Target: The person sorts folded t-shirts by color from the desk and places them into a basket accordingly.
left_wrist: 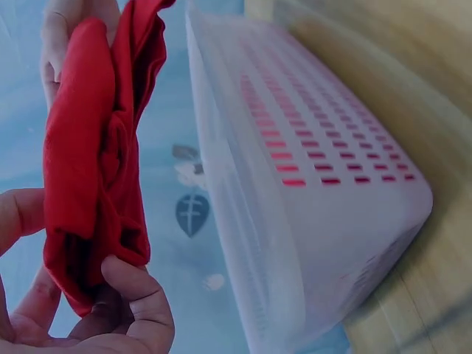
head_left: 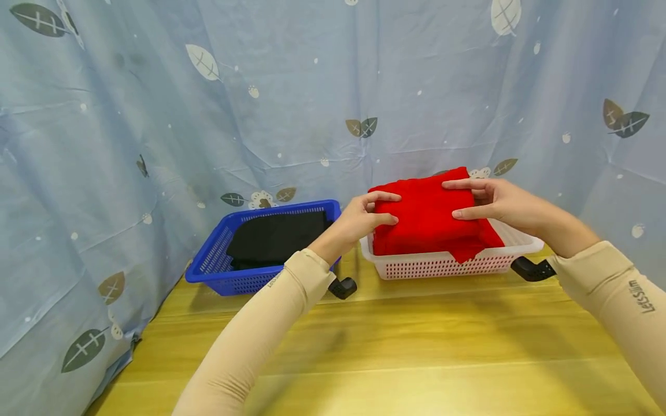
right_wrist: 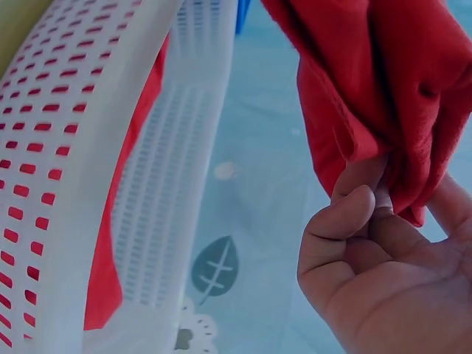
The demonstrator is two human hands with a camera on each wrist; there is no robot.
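Both hands hold a folded red cloth (head_left: 424, 211) by its two ends, over the white basket (head_left: 387, 270). My left hand (head_left: 359, 222) grips the left end. In the left wrist view, thumb and fingers of the left hand (left_wrist: 125, 321) pinch the layered edge of the cloth (left_wrist: 74, 158). At the right end, my right hand (head_left: 507, 205) has its fingers around the cloth. The right wrist view shows curled fingers of the right hand (right_wrist: 398, 287) tucked under the cloth (right_wrist: 369, 81). More red cloth (right_wrist: 103, 280) lies inside the white basket.
To the left stands a blue basket (head_left: 218, 283) with folded black cloth (head_left: 276, 237) in it. Both baskets rest on a wooden table (head_left: 364, 346). A light blue curtain (head_left: 291, 115) with leaf prints hangs behind them. Dark wrist-camera mounts (head_left: 342, 288) stick out at the cuffs.
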